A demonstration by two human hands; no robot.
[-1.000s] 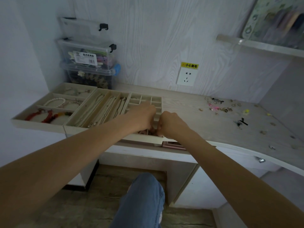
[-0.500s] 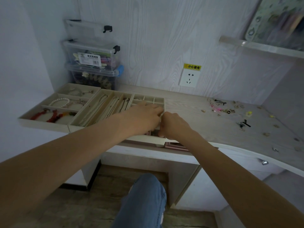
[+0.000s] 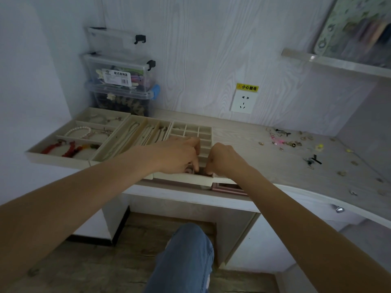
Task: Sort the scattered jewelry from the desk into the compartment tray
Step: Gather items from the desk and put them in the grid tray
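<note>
At the bottom centre of the frame I see a knee [image 3: 186,256] in blue denim, and both forearms running up from the lower corners to meet at mid-frame. My left hand [image 3: 179,155] lies over the near end of the grid tray [image 3: 203,132], fingers bent down into the front cells; something small and pinkish shows under the fingertips, but I cannot tell whether it is pinched. My right hand [image 3: 222,159] is just beside it, curled in a loose fist with its fingertips dipped at the tray's front edge; whether it holds anything I cannot tell. The grid tray's long axis runs from near to far, up the frame, its near end hanging over the desk [image 3: 243,144] edge. Left of it lies the necklace tray [image 3: 135,140], with long slots on the same axis, then the bracelet tray [image 3: 69,142] at mid-left with red beads in front and a pearl loop behind. Under the grid tray's front corner a pink box [image 3: 228,189] pokes out. At mid-right, well apart from the trays, the loose jewelry [image 3: 296,144] is strewn across the desk. Farther back, clear bins [image 3: 120,81] stack in the upper left and a socket [image 3: 243,101] sits on the wall.
</note>
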